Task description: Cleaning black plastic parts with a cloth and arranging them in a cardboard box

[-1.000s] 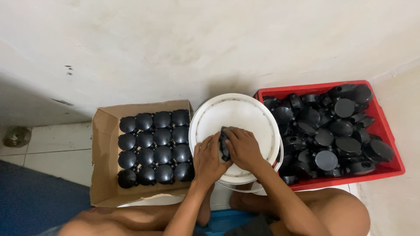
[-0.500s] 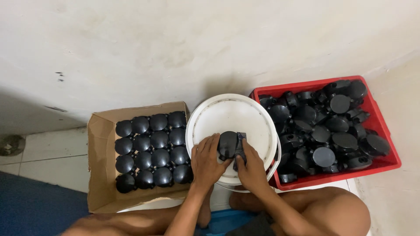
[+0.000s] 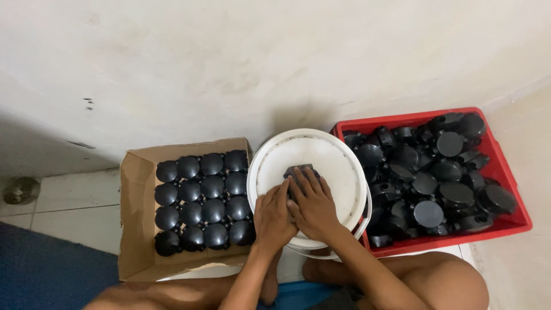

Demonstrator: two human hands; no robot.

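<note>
Both hands are pressed together on top of a white bucket lid (image 3: 338, 166), which sits between two containers on the floor. At the far left, a small round drain cover (image 3: 22, 190) is seen on the pale floor tiles (image 3: 63, 212), with a dark blue mat (image 3: 40, 270) below it. Next to that, an open cardboard box (image 3: 133, 229) is placed against the wall; it is filled with black domed caps (image 3: 202, 201) laid in neat rows, four across. Just right of the box, the left hand (image 3: 273, 217) is laid palm down on the lid, its fingers curled loosely and touching the right hand. The right hand (image 3: 313, 202) is spread over a small black plastic part (image 3: 294, 170), which is pinned flat against the lid under the fingertips; only its upper edge is visible, so its shape cannot be told fully. Whether the left hand is also gripping the part cannot be told. At the right, a red plastic crate (image 3: 513, 189) is heaped with loose black round housings (image 3: 442, 183), lying at mixed angles. Bare knees are seen along the lower edge.
</note>
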